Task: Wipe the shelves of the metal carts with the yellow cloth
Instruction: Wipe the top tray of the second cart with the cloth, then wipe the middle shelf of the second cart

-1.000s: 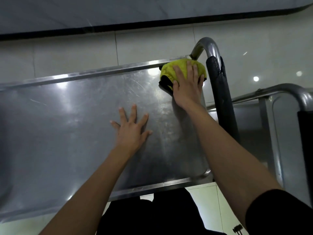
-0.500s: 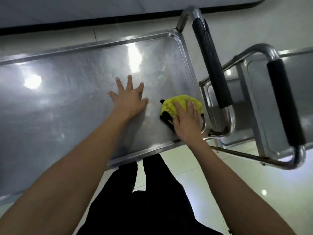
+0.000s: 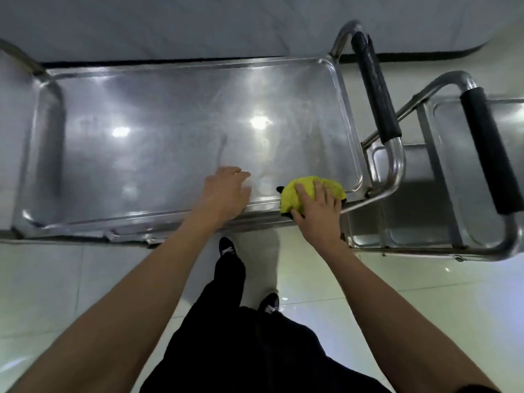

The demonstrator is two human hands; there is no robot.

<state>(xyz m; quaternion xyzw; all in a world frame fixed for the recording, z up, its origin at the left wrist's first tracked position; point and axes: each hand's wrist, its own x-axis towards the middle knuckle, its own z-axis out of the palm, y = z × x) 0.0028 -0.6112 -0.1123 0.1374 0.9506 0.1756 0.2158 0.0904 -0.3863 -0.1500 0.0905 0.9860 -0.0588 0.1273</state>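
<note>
The top shelf (image 3: 170,131) of a steel cart fills the upper middle of the view, shiny, with a raised rim. A bunched yellow cloth (image 3: 300,192) lies at the shelf's near right corner, partly over the near rim. My right hand (image 3: 320,211) lies on top of the cloth with its fingers spread over it and presses it down. My left hand (image 3: 226,191) rests on the shelf just left of the cloth, near the front rim, fingers loosely bent and holding nothing.
A black-gripped push handle (image 3: 374,89) rises at the cart's right end. A second steel cart (image 3: 442,177) with its own black-gripped handle (image 3: 490,154) stands close on the right. My legs and shoes (image 3: 226,248) stand on pale floor tiles below the near rim.
My right hand has dragged the yellow cloth from the far right corner back to the near right corner. My left hand slid toward the front rim. The view has pulled back.
</note>
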